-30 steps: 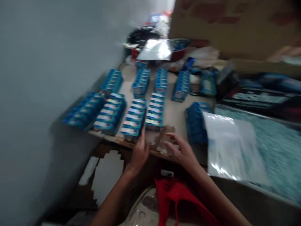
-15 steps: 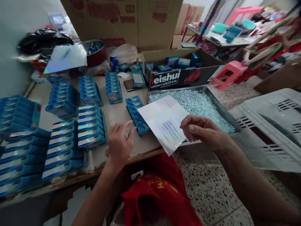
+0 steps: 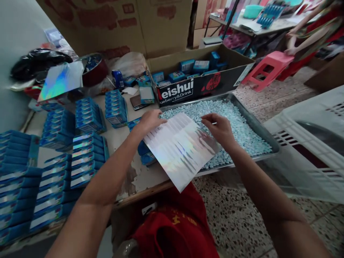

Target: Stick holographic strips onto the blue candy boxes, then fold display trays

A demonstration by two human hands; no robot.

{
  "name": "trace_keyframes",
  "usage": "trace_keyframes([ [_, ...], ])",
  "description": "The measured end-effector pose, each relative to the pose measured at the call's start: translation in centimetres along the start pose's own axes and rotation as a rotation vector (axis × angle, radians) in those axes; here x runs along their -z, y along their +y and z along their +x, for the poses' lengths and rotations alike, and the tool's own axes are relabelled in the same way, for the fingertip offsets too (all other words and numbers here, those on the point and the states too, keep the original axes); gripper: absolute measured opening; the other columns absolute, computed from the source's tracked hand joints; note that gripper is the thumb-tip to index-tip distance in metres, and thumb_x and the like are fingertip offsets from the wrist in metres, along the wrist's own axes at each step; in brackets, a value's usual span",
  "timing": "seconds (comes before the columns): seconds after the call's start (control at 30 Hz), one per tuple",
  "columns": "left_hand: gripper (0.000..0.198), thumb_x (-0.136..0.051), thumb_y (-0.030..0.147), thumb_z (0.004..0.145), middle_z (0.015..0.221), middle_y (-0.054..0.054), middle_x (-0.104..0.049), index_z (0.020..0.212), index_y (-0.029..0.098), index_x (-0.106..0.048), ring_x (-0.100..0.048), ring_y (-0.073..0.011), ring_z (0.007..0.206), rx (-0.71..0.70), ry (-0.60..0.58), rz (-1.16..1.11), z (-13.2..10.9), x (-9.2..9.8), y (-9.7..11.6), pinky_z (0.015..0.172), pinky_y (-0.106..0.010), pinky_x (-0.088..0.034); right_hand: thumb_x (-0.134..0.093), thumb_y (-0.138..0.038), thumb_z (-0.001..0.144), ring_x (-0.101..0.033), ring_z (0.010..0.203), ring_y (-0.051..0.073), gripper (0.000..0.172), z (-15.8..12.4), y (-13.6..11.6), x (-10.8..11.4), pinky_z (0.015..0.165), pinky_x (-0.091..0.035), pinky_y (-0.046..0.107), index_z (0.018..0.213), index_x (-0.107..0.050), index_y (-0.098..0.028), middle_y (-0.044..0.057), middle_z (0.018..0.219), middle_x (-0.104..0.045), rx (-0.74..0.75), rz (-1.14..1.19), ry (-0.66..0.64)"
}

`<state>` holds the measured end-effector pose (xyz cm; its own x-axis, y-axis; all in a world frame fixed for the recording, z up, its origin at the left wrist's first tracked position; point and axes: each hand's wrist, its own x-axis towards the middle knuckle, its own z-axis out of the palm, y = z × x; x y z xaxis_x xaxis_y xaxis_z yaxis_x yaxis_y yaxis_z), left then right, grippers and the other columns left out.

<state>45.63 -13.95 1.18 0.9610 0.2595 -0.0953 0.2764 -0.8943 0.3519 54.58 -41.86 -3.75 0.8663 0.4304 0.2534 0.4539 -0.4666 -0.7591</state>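
A holographic sticker sheet (image 3: pixel 179 150) lies tilted over the table's front edge and the metal tray (image 3: pixel 258 126) of pale blue tablets (image 3: pixel 236 118). My left hand (image 3: pixel 149 120) rests on the sheet's top left corner, fingers curled over it. My right hand (image 3: pixel 219 128) pinches at the sheet's upper right edge, thumb and fingers pressed together on a sticker. Rows of small blue boxes (image 3: pixel 88 115) cover the table (image 3: pixel 145 179) to the left.
A black carton (image 3: pixel 204 84) with more blue boxes stands behind the tray. A large cardboard box (image 3: pixel 120 21) is at the back. A second holographic sheet (image 3: pixel 60 80) lies far left. A white crate (image 3: pixel 317 143) and a pink stool (image 3: pixel 267 64) are on the right.
The view swung right and steadied. Both hands moved forward onto the sticker sheet, which now lies partly over the tray; my left hand went from the table to the sheet's corner.
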Motion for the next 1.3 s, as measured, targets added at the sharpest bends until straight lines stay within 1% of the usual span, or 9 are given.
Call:
trace_keyframes([
  [0.1,0.032,-0.071,0.031,0.086,0.118,-0.013,-0.069,0.116,0.019,-0.071,-0.062,-0.0289,0.113,0.027,0.416,0.007,-6.0,0.5,-0.3,0.094,-0.036,-0.046,-0.052,-0.037,0.095,-0.062,0.094,0.027,0.029,1.4,0.3,-1.1,0.091,-0.046,0.043,0.104,-0.074,-0.021,0.011,0.097,-0.071,0.115,-0.294,-0.117],
  [0.2,0.02,-0.07,0.041,0.089,0.084,-0.006,-0.069,0.09,0.021,-0.072,-0.064,-0.0215,0.079,0.177,0.653,-0.09,-14.1,-1.2,0.5,0.074,-0.031,-0.045,-0.051,-0.049,0.098,-0.057,0.105,0.032,0.036,2.6,-0.2,-2.2,0.093,-0.044,0.046,0.106,-0.074,-0.021,0.015,0.102,-0.066,0.179,-0.473,-0.242],
  [0.33,0.036,-0.074,0.055,0.082,0.056,0.0,-0.063,0.068,0.022,-0.071,-0.054,-0.0152,0.052,0.335,0.452,-0.329,-20.8,-6.5,2.7,0.057,-0.028,-0.037,-0.063,-0.059,0.089,-0.057,0.101,0.036,0.041,2.9,-0.8,-2.5,0.086,-0.045,0.048,0.098,-0.072,-0.02,0.017,0.104,-0.065,0.112,-0.558,-0.213],
  [0.5,0.034,-0.073,0.053,0.081,0.069,-0.002,-0.072,0.074,0.019,-0.075,-0.063,-0.0175,0.063,0.46,0.349,-0.719,-19.5,-9.9,4.5,0.06,-0.026,-0.044,-0.073,-0.059,0.078,-0.058,0.098,0.035,0.039,2.9,-0.6,-2.5,0.086,-0.044,0.047,0.086,-0.07,-0.021,0.015,0.101,-0.066,0.059,-0.535,-0.251],
  [0.73,0.038,-0.075,0.05,0.078,0.059,0.001,-0.062,0.064,0.017,-0.062,-0.056,-0.0137,0.058,0.483,0.362,-0.914,-19.8,-8.4,4.1,0.056,-0.024,-0.045,-0.072,-0.04,0.075,-0.054,0.065,0.019,0.023,3.5,-0.6,-2.0,0.062,-0.04,0.034,0.072,-0.055,-0.025,0.002,0.066,-0.059,-0.096,0.035,-0.231],
  [0.87,0.04,-0.083,0.041,0.072,0.088,-0.003,-0.073,0.096,0.018,-0.061,-0.069,-0.0172,0.075,0.427,0.49,-1.087,-20.4,-6.7,3.0,0.069,-0.027,-0.055,-0.075,-0.044,0.069,-0.053,0.057,0.015,0.038,2.7,-2.3,-0.8,0.052,-0.037,0.029,0.09,-0.048,-0.028,-0.003,0.069,-0.061,-0.169,0.548,-0.365],
  [1.0,0.072,-0.085,0.03,0.068,0.114,-0.005,-0.069,0.127,0.025,-0.045,-0.072,-0.0153,0.083,0.313,0.755,-1.123,-19.2,-4.2,1.0,0.078,-0.031,-0.059,-0.076,-0.039,0.069,-0.06,0.065,0.016,0.054,1.3,-4.7,-0.2,0.057,-0.045,0.03,0.115,-0.047,-0.031,-0.002,0.085,-0.067,-0.108,0.619,-0.314],
  [1.17,0.042,-0.086,0.03,0.059,0.096,-0.004,-0.071,0.095,0.018,-0.067,-0.068,-0.0166,0.08,0.281,0.568,-1.164,-18.4,-1.6,-1.0,0.068,-0.027,-0.058,-0.075,-0.045,0.073,-0.049,0.054,0.012,0.03,-0.3,-6.4,-0.4,0.051,-0.041,0.03,0.095,-0.064,-0.027,-0.003,0.07,-0.06,0.0,0.6,-0.347],
  [1.3,0.059,-0.089,0.023,0.049,0.103,-0.004,-0.075,0.106,0.019,-0.075,-0.069,-0.0192,0.086,0.242,0.452,-1.251,-19.2,-0.8,-1.5,0.072,-0.029,-0.059,-0.085,-0.04,0.064,-0.059,0.064,0.015,0.038,-1.2,-7.3,-0.3,0.06,-0.05,0.032,0.098,-0.075,-0.025,-0.001,0.079,-0.069,0.005,0.643,-0.395],
])
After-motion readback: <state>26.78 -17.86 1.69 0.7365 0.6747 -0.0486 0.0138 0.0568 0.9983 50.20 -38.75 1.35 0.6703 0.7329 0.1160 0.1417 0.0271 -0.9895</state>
